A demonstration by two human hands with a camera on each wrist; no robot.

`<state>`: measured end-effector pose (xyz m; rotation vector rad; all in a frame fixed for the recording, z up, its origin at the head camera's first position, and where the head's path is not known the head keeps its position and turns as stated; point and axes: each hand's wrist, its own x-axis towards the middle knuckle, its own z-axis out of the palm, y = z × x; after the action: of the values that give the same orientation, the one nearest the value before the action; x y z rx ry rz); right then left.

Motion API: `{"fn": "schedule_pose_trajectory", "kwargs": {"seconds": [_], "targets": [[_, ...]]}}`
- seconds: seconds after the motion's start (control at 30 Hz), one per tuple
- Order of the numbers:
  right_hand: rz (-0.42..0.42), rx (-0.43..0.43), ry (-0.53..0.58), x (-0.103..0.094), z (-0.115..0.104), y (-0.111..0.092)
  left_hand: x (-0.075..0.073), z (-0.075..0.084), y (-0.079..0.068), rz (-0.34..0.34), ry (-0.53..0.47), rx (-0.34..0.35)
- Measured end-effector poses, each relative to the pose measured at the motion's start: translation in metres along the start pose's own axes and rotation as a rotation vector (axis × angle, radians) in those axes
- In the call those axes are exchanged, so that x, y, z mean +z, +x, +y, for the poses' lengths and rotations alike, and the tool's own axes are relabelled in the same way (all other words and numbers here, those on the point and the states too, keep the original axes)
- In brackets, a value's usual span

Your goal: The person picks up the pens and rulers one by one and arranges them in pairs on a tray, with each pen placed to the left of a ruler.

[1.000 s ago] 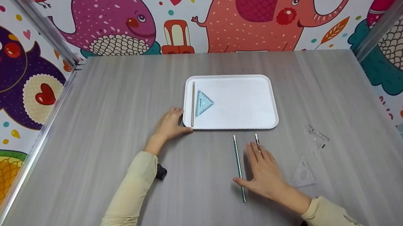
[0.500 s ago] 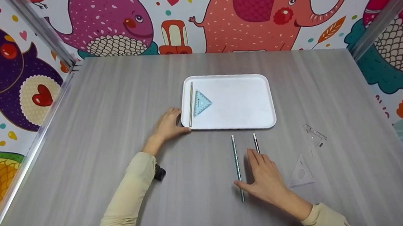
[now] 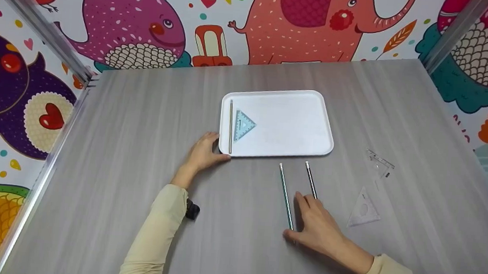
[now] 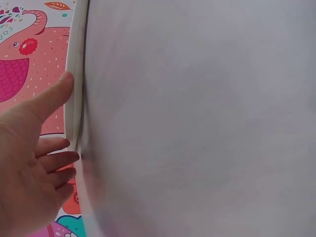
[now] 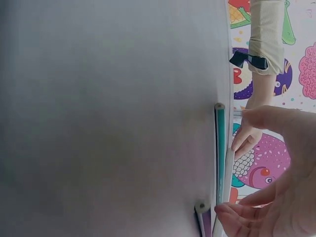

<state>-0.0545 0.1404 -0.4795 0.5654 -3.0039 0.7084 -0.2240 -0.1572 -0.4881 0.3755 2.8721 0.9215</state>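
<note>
My left hand (image 3: 201,153) rests at the near left corner of the white tray (image 3: 288,123), thumb and fingers touching its rim. In the left wrist view the thumb lies along the edge of the tray (image 4: 74,98). My right hand (image 3: 317,225) is spread low over the table, its thumb by the near end of a teal pencil (image 3: 285,192). In the right wrist view, thumb and fingertips stand apart beside the teal pencil (image 5: 220,153). A dark purple pencil (image 3: 311,179) lies to its right, its near part hidden under the hand.
In the tray lie a gold-coloured pencil (image 3: 231,127) and a light blue set square (image 3: 243,126). To the right of my right hand, two clear set squares lie on the table, one farther (image 3: 379,164) and one nearer (image 3: 364,209). A patterned wall (image 3: 218,17) stands behind the table.
My right hand has drawn back toward the near ends of the pencils, uncovering more of the purple one. Its fingers have bent a little. The left hand has stayed at the tray corner.
</note>
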Motion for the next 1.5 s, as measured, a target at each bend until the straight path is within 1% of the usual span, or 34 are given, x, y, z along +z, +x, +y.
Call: {"fn": "schedule_pose_trajectory", "kwargs": {"seconds": [0.13,0.37,0.6,0.73,0.87,1.07,1.13,1.23,1.4,1.5], "targets": [[-0.024,0.017,0.043,0.0,-0.002,-0.002,-0.001,0.001,0.001,0.002,-0.007,0.027],[-0.033,-0.009,0.069,0.001,-0.002,-0.004,-0.001,0.001,-0.001,-0.019,-0.002,-0.015],[-0.064,-0.028,0.056,0.001,-0.002,-0.009,0.001,0.001,0.0,-0.014,-0.012,-0.004],[-0.085,-0.041,0.061,0.0,-0.004,-0.012,0.001,0.002,0.001,-0.022,-0.011,-0.01],[-0.11,-0.047,0.087,-0.001,-0.006,-0.015,0.0,0.002,0.001,-0.027,-0.021,-0.016],[-0.123,-0.073,0.135,-0.001,-0.007,-0.016,0.001,0.001,-0.002,-0.011,-0.049,0.0],[-0.132,-0.068,0.16,0.0,-0.007,-0.016,0.001,0.0,-0.003,-0.005,-0.055,0.005],[-0.15,-0.037,0.23,0.001,-0.005,-0.014,0.001,0.0,-0.004,0.002,-0.059,0.001],[-0.182,-0.005,0.352,-0.001,0.002,-0.011,0.0,0.001,-0.002,-0.013,-0.056,-0.013],[-0.23,0.006,0.459,-0.005,0.009,-0.009,-0.001,0.002,0.0,-0.015,-0.057,-0.011]]}}
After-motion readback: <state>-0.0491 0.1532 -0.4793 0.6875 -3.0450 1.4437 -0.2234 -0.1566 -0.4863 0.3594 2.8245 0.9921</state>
